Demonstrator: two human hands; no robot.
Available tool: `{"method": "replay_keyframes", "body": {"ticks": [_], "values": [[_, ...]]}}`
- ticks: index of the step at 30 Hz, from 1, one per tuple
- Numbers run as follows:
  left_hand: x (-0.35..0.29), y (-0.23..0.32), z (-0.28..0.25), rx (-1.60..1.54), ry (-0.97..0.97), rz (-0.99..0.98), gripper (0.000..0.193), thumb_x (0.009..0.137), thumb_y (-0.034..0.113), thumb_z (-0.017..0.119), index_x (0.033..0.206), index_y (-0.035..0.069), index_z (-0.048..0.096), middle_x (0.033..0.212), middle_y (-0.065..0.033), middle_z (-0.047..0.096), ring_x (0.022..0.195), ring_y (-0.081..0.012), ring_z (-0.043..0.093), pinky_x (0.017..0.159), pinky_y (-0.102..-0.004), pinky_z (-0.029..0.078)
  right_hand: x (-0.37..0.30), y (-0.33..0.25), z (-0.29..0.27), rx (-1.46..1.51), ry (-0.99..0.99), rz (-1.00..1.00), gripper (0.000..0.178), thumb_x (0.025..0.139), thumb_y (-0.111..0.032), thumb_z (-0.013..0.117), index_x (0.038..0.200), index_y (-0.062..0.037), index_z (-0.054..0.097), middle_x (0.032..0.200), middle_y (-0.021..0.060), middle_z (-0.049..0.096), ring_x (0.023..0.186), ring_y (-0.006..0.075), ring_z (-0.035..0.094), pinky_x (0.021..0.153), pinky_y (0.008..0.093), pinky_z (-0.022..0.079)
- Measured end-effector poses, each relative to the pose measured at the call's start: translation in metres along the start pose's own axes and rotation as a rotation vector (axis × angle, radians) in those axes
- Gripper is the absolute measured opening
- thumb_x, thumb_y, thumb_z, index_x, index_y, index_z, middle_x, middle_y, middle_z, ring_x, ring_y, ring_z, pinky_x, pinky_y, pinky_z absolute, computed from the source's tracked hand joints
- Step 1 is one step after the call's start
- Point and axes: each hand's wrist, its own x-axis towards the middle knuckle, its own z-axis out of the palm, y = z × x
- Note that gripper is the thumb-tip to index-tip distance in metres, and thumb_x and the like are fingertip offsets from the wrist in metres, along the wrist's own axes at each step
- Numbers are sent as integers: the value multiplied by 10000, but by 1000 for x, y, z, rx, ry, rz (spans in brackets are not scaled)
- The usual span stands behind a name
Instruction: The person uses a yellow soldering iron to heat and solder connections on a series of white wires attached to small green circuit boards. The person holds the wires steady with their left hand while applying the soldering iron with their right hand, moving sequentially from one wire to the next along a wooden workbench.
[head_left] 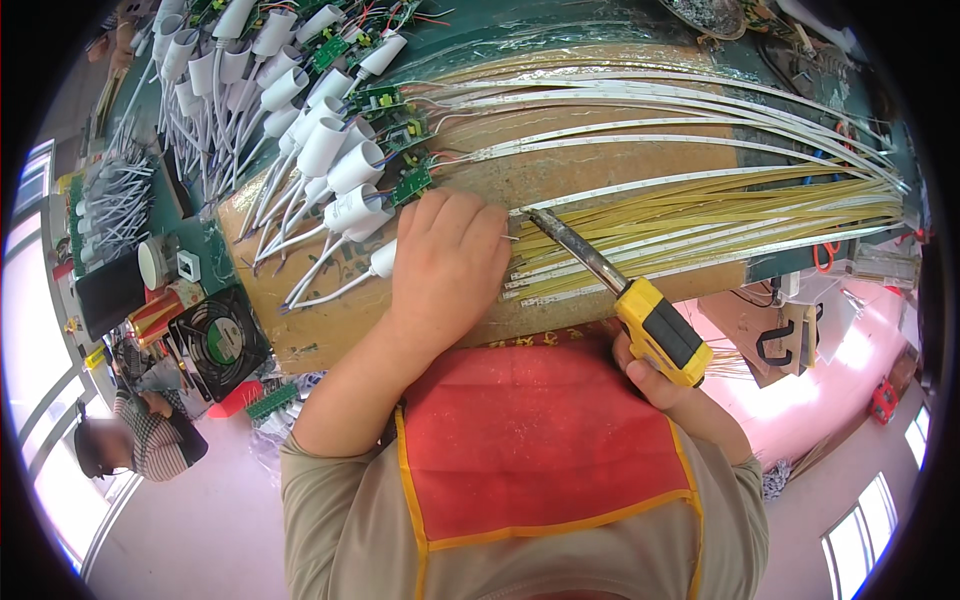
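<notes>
My right hand [645, 372] grips a yellow and black soldering gun [662, 330]. Its metal barrel slants up and left, and the tip meets the end of a white LED strip [590, 197]. Close to the left of that tip, my left hand [448, 262] is closed with its fingers curled down; what they pinch is hidden, though a thin wire end pokes out beside them. A white plastic sleeve [383, 260] on a cable shows at its wrist side. Just above the knuckles lies a green circuit board [411, 184], near strips joined by thin red and white wires.
Many white lamp sleeves with cables [325, 145] crowd the board's left. Yellow-backed LED strips [720, 215] fan out to the right. A black fan [217, 342] stands at the left table edge. A metal dish [708, 15] is at the back. Another person [150, 440] sits at far left.
</notes>
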Motion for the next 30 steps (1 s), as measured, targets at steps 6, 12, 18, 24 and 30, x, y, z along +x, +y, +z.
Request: {"method": "replay_keyframes", "body": {"ticks": [6, 12, 18, 24, 30], "values": [[0, 0, 0, 10, -4, 3, 175, 725, 26, 695, 893, 45, 651, 888, -92, 616, 862, -299, 591, 770, -407, 474, -1, 0, 1, -16, 21, -17, 347, 835, -178, 718, 1074, 3, 543, 837, 51, 573, 716, 138, 535, 650, 275, 440], [1, 0, 1, 9, 9, 9, 179, 722, 25, 696, 893, 46, 648, 889, -94, 616, 861, -302, 589, 770, -409, 475, -1, 1, 0, -5, 20, -17, 369, 838, -180, 721, 1093, 9, 534, 833, 46, 573, 716, 134, 534, 649, 274, 441], [2, 1, 0, 11, -4, 13, 176, 722, 26, 696, 890, 43, 647, 888, -97, 616, 856, -305, 588, 765, -410, 479, -3, 5, -1, -8, 23, -45, 386, 838, -168, 722, 1114, 16, 525, 830, 47, 574, 699, 125, 532, 634, 266, 439], [3, 2, -1, 10, -11, 4, 175, 723, 27, 699, 889, 41, 647, 882, -98, 615, 854, -306, 589, 766, -411, 481, -2, 7, -1, 56, 12, -64, 404, 832, -131, 716, 1149, 26, 523, 831, 54, 578, 674, 119, 540, 603, 259, 441], [4, 4, -6, -3, -50, -30, 184, 733, 36, 702, 908, 49, 647, 920, -106, 636, 881, -311, 598, 794, -404, 490, -1, 3, -1, 72, 6, -67, 421, 815, -85, 704, 1172, 35, 515, 832, 58, 573, 665, 119, 539, 590, 259, 442]]}}
